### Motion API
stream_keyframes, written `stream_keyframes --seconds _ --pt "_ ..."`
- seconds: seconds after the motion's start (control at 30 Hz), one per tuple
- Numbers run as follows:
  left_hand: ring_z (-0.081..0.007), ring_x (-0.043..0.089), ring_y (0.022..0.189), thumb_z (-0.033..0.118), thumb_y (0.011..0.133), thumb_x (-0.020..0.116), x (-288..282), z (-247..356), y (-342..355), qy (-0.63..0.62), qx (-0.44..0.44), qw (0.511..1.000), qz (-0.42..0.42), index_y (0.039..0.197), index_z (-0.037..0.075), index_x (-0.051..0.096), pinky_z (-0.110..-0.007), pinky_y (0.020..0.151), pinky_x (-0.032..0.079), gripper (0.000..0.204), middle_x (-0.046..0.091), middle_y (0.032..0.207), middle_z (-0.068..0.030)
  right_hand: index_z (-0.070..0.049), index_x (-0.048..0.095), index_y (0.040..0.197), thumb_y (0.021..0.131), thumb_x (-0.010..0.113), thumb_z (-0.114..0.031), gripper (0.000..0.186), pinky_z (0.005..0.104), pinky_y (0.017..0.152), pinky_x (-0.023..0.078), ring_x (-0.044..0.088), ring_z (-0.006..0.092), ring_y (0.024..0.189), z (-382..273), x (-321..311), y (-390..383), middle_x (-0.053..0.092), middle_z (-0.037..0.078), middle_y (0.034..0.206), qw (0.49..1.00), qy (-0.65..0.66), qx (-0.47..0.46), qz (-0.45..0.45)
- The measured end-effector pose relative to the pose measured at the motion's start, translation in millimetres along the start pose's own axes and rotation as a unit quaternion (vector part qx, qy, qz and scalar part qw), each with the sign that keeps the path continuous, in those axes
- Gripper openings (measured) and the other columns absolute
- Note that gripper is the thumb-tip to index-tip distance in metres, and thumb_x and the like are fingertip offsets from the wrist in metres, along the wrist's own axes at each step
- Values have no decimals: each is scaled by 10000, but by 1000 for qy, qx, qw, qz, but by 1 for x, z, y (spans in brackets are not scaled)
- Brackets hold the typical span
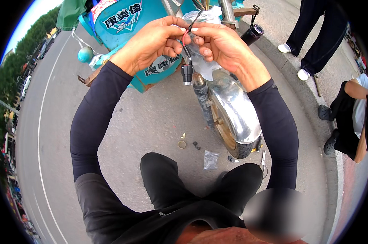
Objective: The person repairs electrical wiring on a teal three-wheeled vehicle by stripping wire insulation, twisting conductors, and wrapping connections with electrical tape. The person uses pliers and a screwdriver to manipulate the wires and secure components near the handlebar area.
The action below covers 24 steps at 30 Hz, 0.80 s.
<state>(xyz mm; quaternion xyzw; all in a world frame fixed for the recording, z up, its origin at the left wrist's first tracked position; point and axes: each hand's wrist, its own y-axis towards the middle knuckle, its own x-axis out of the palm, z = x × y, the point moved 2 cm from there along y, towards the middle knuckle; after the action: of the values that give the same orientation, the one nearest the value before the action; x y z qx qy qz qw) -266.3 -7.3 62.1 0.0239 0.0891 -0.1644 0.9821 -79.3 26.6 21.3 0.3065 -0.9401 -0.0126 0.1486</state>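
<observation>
Up in front of me, both hands meet at a pair of thin wires, one red and one black. My left hand pinches them between thumb and forefinger, its other fingers curled. From the other side my right hand pinches the same wires at a dark joint. Below the fingers, a black cylindrical fitting with a silver end dangles from the wires. Behind it hangs a crumpled clear plastic bag, partly covered by my right hand. What exactly lies between my fingertips is hidden.
A wheel with a shiny mudguard and a teal vehicle body stand ahead. Tape roll, small plastic packet and scissors lie on the road. Beyond the kerb, one person stands and another sits at right.
</observation>
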Motion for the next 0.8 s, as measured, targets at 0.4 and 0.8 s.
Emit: stream_keyframes --seconds 0.4,0.8 --pt "12 450 516 416 1011 594 0 2 20 173 23 984 26 1036 49 667 -155 446 336 375 538 663 70 18 692 998 945 681 -240 263 251 454 432 567 79 515 7 1 -4 628 13 722 966 -223 -90 97" --pt "-6 482 583 354 1005 600 13 7 27 230 51 970 61 985 59 707 -186 486 308 314 702 810 32 6 738 942 886 696 -204 221 306 593 518 647 138 610 4 -6 -11 727 77 803 912 -321 -196 163"
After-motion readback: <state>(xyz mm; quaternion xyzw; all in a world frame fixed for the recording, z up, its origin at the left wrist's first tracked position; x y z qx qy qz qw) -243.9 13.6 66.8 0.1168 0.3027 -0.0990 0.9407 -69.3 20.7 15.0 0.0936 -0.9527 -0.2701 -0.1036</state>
